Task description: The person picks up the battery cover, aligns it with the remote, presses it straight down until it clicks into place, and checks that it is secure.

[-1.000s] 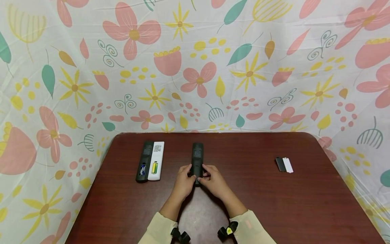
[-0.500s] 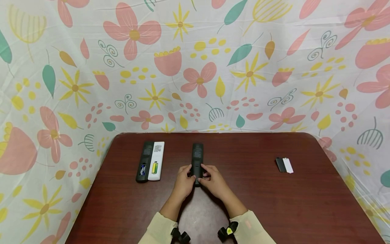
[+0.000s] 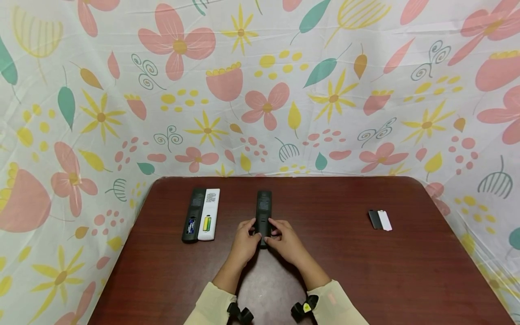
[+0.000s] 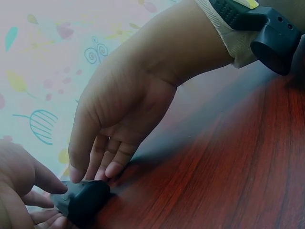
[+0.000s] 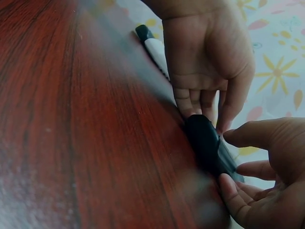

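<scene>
A black remote control (image 3: 264,205) lies back side up in the middle of the table, its long axis pointing away from me. My left hand (image 3: 244,243) holds its left side, with the thumb near the lower end. On the opposite side my right hand (image 3: 287,243) grips it between thumb and fingers. In the right wrist view, both hands surround the dark remote's near end, and a seam shows along its edge. The left wrist view shows the rounded end of the remote (image 4: 88,200) between the two hands.
At the left, a black remote (image 3: 195,212) and a white remote (image 3: 210,203) lie side by side, batteries showing in their compartments. A black cover (image 3: 374,220) and a white cover (image 3: 384,220) lie at the right. Behind the brown table (image 3: 406,271) hangs a flowered cloth (image 3: 268,58).
</scene>
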